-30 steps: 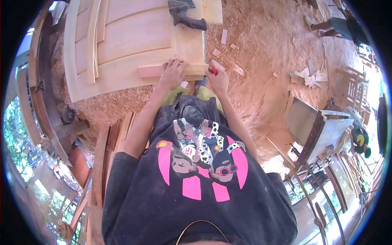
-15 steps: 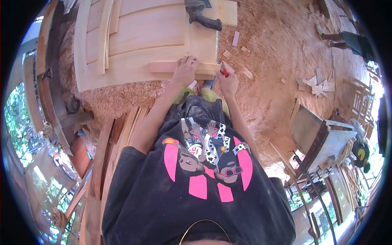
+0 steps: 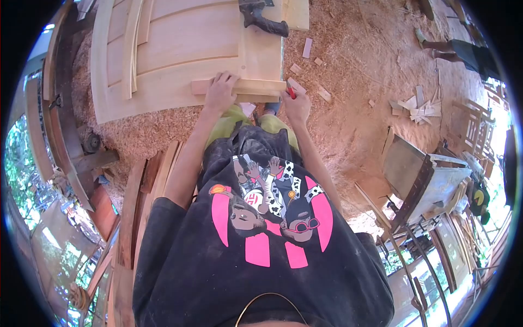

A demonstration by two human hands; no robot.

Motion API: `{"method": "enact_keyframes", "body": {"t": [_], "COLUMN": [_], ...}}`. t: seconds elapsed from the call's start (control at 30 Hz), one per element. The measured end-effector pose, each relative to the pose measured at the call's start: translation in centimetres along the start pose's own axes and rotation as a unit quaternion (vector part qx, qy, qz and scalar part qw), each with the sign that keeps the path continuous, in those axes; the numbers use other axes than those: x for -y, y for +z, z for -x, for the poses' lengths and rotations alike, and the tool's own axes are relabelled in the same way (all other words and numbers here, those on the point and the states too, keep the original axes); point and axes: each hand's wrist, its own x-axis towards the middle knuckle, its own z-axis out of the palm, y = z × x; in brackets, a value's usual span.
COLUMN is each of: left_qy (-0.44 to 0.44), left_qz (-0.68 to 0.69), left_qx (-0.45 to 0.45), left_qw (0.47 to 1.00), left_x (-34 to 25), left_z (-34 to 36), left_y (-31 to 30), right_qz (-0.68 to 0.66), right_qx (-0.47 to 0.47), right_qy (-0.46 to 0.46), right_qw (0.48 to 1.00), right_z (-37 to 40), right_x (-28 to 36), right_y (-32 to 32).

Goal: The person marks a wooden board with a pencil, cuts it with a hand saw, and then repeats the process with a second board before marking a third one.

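A narrow wooden strip (image 3: 259, 86) lies along the near edge of a pale panelled wooden door (image 3: 188, 66). My left hand (image 3: 220, 91) grips the strip from above near its left part, fingers bent over it. At the strip's right end, my right hand (image 3: 297, 107) pinches a red pencil (image 3: 291, 92), whose dark tip points up at the strip's end. A second thin piece of wood shows just below the strip. Farther up the door rests a dark-handled tool (image 3: 264, 20), cut off by the top of the view.
Long thin slats (image 3: 132, 49) lie on the door's left part. Offcuts (image 3: 419, 109) and shavings cover the floor to the right, near a box-like wooden stand (image 3: 425, 180). Long boards (image 3: 133, 207) lean at my left. Another person's legs (image 3: 444, 49) show at upper right.
The whole scene has shifted slightly left and up as my head moved. Both hands keep their holds, the left on the strip and the right on the pencil at its end.
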Motion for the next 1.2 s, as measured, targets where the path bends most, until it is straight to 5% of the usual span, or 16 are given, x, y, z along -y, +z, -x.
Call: {"method": "enact_keyframes", "body": {"t": [0.23, 0.4, 0.5, 1.2], "left_qy": [0.009, 0.043, 0.055, 0.044], "left_qz": [-0.041, -0.015, -0.014, -0.037], "left_qx": [0.018, 0.017, 0.023, 0.055], "left_qw": [0.999, 0.999, 0.998, 0.997], "left_x": [-1.0, -3.8, -4.2, -4.4], "left_z": [0.1, -0.9, -1.3, -2.6], "left_y": [-0.7, 0.3, 0.9, 1.4], "right_qz": [-0.024, -0.207, -0.237, -0.188], "right_qx": [-0.005, 0.015, 0.005, 0.004], "right_qy": [0.026, 0.112, 0.077, 0.077], "right_qw": [0.999, 0.972, 0.968, 0.979], "right_z": [0.4, -0.3, 0.1, 0.1], "right_x": [-0.1, -2.4, -2.2, -0.9], "right_y": [0.6, 1.4, 1.6, 2.5]}}
